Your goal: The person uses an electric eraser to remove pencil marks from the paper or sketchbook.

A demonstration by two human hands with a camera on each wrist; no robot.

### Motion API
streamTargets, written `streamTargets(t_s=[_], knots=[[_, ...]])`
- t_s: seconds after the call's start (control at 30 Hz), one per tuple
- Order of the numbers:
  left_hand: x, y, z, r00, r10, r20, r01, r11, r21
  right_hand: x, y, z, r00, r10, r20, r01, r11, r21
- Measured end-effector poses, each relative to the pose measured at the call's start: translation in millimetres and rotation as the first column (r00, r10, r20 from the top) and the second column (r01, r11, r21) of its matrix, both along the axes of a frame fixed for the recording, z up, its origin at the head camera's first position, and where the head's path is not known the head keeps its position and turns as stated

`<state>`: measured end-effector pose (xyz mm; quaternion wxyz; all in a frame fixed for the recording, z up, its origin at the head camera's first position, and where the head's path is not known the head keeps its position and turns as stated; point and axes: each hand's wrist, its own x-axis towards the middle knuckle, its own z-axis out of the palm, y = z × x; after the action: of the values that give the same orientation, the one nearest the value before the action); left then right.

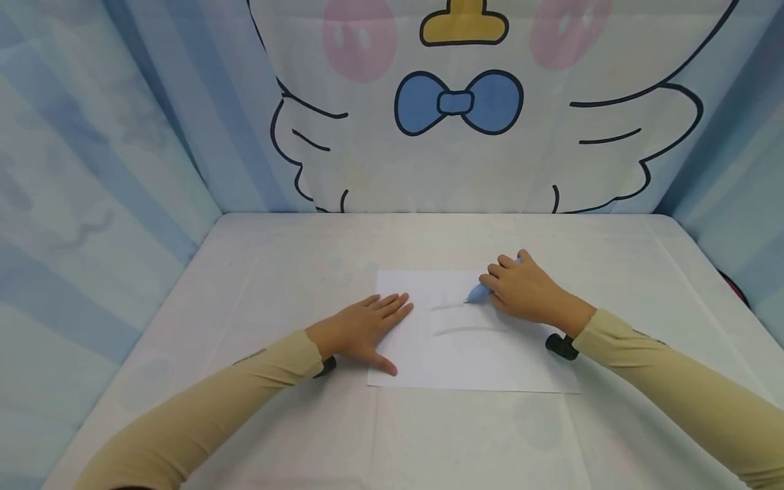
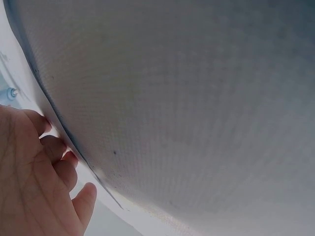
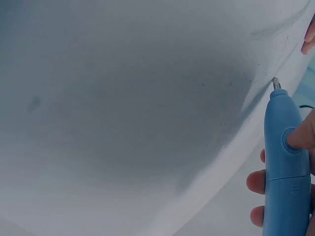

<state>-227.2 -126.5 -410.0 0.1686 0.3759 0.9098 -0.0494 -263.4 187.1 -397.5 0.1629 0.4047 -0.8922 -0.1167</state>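
A white sheet of paper point(image 1: 465, 371) lies on the table, marked with two faint grey strokes, an upper line point(image 1: 446, 307) and a longer lower line point(image 1: 468, 330). My left hand point(image 1: 366, 330) rests with spread fingers on the sheet's left edge. Over the upper right part of the sheet, my right hand point(image 1: 528, 289) grips a light blue electric eraser point(image 3: 285, 167). Its narrow tip point(image 3: 276, 83) points down-left at the right end of the upper line. In the right wrist view the thumb point(image 3: 302, 135) presses the round button, and small dark crumbs dot the paper around the tip.
A pale cloth point(image 1: 294, 272) covers the table. Behind it hangs a curtain point(image 1: 456, 170) with a cartoon bow tie, and blue-striped curtains point(image 1: 92, 170) close in both sides. A black wrist camera point(image 1: 560, 346) sits under the right wrist, above the sheet's right side.
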Motion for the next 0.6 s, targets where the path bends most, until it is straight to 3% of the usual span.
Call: streamTargets(t_s=[0.23,0.6], knots=[[-0.9,-0.7,0.1,1.000,-0.002,0.002,0.002,1.000,0.000,-3.7,-0.2,0.0,0.999,0.043,-0.028,-0.044,0.998,-0.055],[-0.5,-1.8,2.1,1.000,-0.005,0.009,0.005,1.000,0.013,-0.4,-3.1,4.1,0.996,0.084,-0.017,-0.084,0.996,-0.019]])
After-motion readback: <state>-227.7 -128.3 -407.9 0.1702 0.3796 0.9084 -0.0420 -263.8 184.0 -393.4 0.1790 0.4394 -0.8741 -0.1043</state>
